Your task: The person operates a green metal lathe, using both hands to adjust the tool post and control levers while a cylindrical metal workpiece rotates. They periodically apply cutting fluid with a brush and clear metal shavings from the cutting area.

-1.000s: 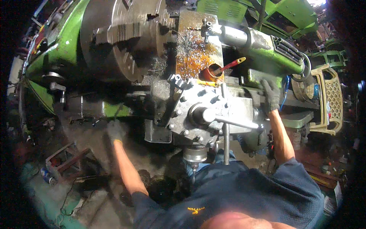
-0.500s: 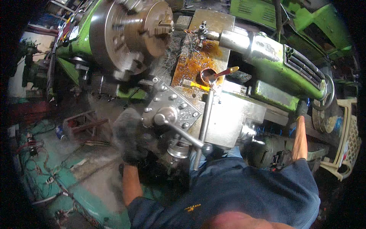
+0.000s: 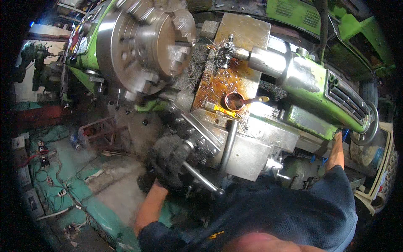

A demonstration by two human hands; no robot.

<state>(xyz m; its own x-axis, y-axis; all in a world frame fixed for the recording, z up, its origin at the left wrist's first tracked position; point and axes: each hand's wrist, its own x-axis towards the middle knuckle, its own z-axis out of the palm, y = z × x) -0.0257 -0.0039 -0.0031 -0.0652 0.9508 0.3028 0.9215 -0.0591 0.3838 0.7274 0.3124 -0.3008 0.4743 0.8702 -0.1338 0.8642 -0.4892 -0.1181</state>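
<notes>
— Where is the left hand [image 3: 168, 161]?

— Gloved in dark grey, at about eight o'clock from the picture's middle, wrapped around the hub of a steel lever handle [image 3: 201, 178] on the tool post [image 3: 197, 140].

— And the right hand?

— Hidden; only its forearm [image 3: 336, 151] shows at three o'clock, reaching under the green tailstock [image 3: 310, 92].

— What else?

— A big chuck [image 3: 142, 42] at eleven o'clock, and a small ladle [image 3: 237, 101] on the oily plate [image 3: 222, 84].

Chuck [image 3: 145, 44] left – tailstock [image 3: 310, 88] right, tool post [image 3: 197, 143] between.
</notes>
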